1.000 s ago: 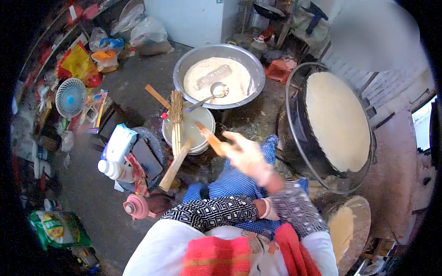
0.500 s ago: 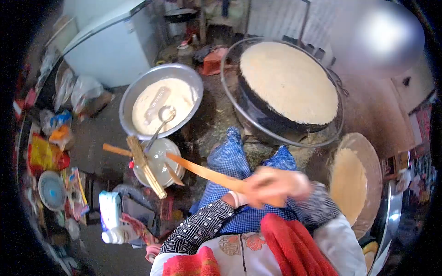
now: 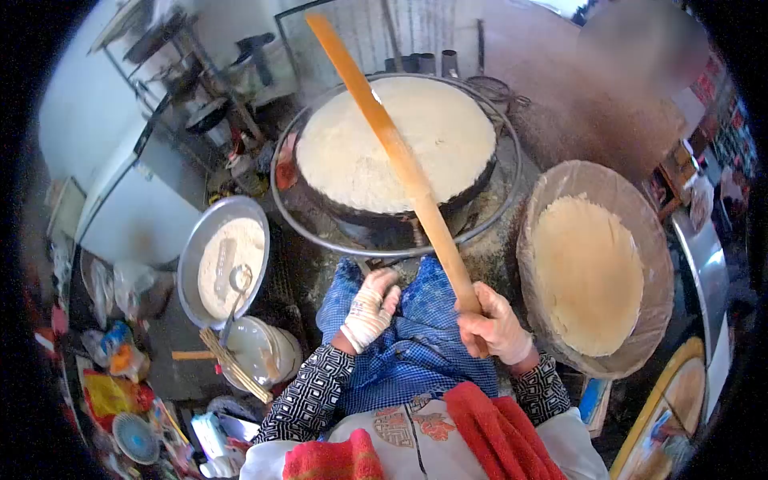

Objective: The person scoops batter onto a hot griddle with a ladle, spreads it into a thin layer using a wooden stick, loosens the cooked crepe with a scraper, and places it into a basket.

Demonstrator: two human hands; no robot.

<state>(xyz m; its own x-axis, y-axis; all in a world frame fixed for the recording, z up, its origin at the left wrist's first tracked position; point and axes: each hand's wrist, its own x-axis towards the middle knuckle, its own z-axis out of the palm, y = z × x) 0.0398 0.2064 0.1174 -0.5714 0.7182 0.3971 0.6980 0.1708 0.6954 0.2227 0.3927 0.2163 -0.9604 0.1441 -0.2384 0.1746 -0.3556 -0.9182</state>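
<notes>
My right hand [image 3: 498, 326], in a pale glove, grips the lower end of a long flat wooden spatula [image 3: 414, 186]. The blade slants up and left across the round black griddle [image 3: 472, 192]. A pale, thin pancake [image 3: 336, 152] covers the griddle's top; whether the spatula touches it I cannot tell. My left hand [image 3: 370, 310], in a whitish glove, rests near the blue checked apron [image 3: 400, 360] over my knees, fingers loosely curled with the thumb apart and nothing held. A metal ring [image 3: 298, 222] surrounds the griddle.
At left, a metal basin [image 3: 189, 264] holds batter and a ladle [image 3: 237, 290]. Below it, a stick bundle [image 3: 240, 370] lies across a bucket [image 3: 280, 352] of cloudy liquid. A lined round basket [image 3: 652, 320] with flat pancakes [image 3: 590, 272] stands at right.
The spatula has swung from over the bucket at left up across the griddle in my right hand. My hands have moved apart, the left onto my lap. The view has turned right.
</notes>
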